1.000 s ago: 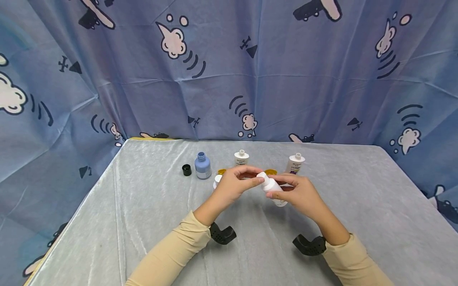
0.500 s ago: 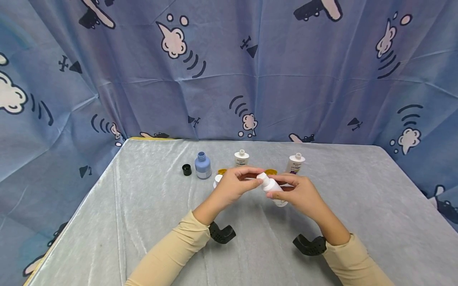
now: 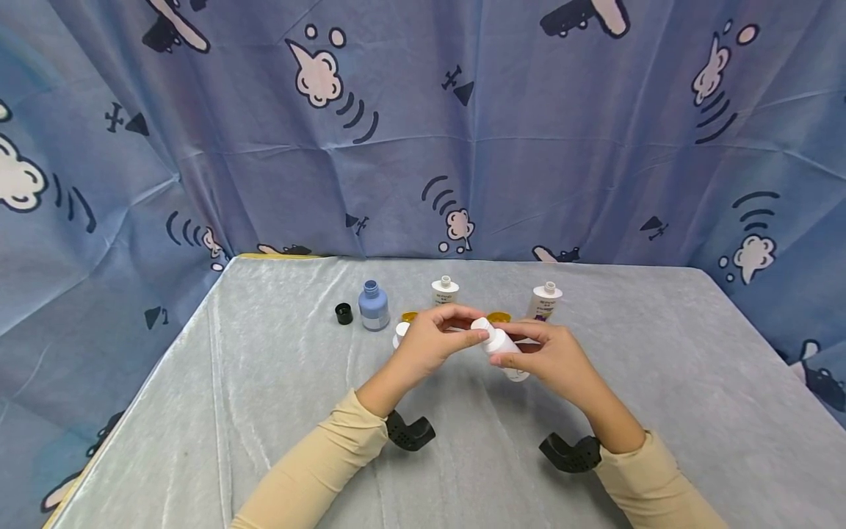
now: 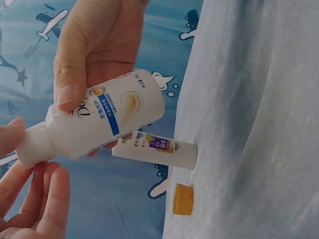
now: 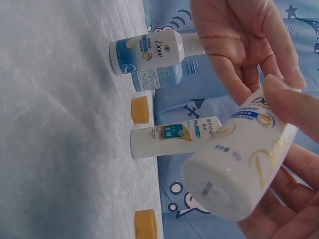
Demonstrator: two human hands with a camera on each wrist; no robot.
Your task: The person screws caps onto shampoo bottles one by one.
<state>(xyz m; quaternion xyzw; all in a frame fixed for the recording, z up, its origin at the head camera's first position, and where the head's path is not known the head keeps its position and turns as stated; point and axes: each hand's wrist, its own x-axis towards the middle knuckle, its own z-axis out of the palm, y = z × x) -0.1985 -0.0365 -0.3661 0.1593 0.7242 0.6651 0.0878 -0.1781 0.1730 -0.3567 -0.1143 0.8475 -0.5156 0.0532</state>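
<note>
A white Dove bottle (image 3: 507, 348) is held tilted above the table between my two hands, its capped end toward the upper left. My right hand (image 3: 551, 360) grips the body, thumb on the near side. At the white cap (image 4: 37, 145), the thumb and fingers of my left hand (image 3: 432, 339) pinch from both sides. The bottle's base (image 5: 214, 191) faces the camera in the right wrist view, where the cap is hidden behind fingers. Cap and bottle are together; whether the cap is loose I cannot tell.
Behind the hands stand two uncapped white bottles (image 3: 446, 291) (image 3: 545, 300), an uncapped blue bottle (image 3: 374, 307) and yellow caps (image 5: 140, 110) (image 4: 183, 199). A black cap (image 3: 344, 314) lies at left. Another Dove bottle (image 5: 149, 51), white-topped, is partly behind my left hand in the head view.
The left thumb and fingers have shifted slightly on the cap. The bottle and my right hand stay in nearly the same place.
</note>
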